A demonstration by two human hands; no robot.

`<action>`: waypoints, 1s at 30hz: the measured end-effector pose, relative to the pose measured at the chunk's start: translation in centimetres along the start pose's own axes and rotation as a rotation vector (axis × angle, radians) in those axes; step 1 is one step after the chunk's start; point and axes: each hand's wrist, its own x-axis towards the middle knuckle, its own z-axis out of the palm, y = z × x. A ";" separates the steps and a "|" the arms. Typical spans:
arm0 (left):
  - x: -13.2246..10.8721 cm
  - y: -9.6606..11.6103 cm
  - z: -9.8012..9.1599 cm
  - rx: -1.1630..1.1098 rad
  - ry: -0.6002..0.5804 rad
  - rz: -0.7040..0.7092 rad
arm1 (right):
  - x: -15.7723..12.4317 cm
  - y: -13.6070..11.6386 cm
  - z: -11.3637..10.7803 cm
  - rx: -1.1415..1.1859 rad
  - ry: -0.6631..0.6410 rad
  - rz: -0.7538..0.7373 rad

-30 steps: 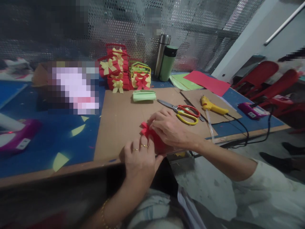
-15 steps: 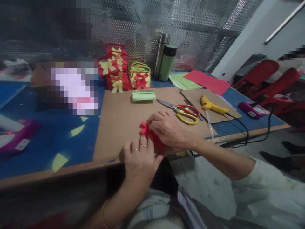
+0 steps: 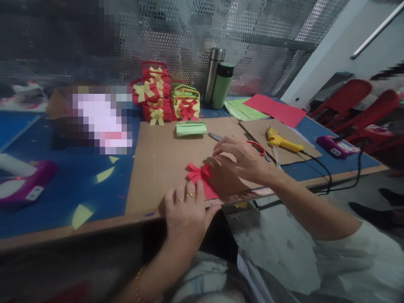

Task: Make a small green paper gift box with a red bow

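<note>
Largest in front of me is the perforated metal panel (image 3: 252, 50) behind the blue-topped bench (image 3: 107, 193), which carries a brown cardboard sheet (image 3: 158, 164). At the back I can see red paper baskets (image 3: 153, 100) with yellow bows, stacked beside a yellow one, and a red paper sheet (image 3: 273, 109) lying over green ones. The right hand (image 3: 241, 160) hovers over the scissors, fingers curved, its grip parted, with a clear gap between thumb and forefinger. The left hand (image 3: 186, 208) is down at the near edge, fingers resting on red paper; whether its grip closes around that, I cannot tell. A green bottle (image 3: 221, 86) stands by a steel flask, a yellow glue gun (image 3: 280, 141) lies to the right, and the scissors (image 3: 257, 147) are partly hidden. Smallest, the red paper bow (image 3: 199, 171) sits on the cardboard just beyond the left fingertips.
</note>
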 end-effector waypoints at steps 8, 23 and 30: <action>-0.4 0.3 1.1 -0.027 0.036 -0.040 | 1.0 -2.3 1.5 -0.029 -0.163 -0.068; -0.3 0.3 0.7 -0.001 0.039 -0.029 | 0.9 -2.8 2.4 -0.048 -0.218 -0.046; -0.2 0.2 0.4 0.025 0.042 -0.018 | 0.8 -2.6 2.4 -0.040 -0.224 -0.053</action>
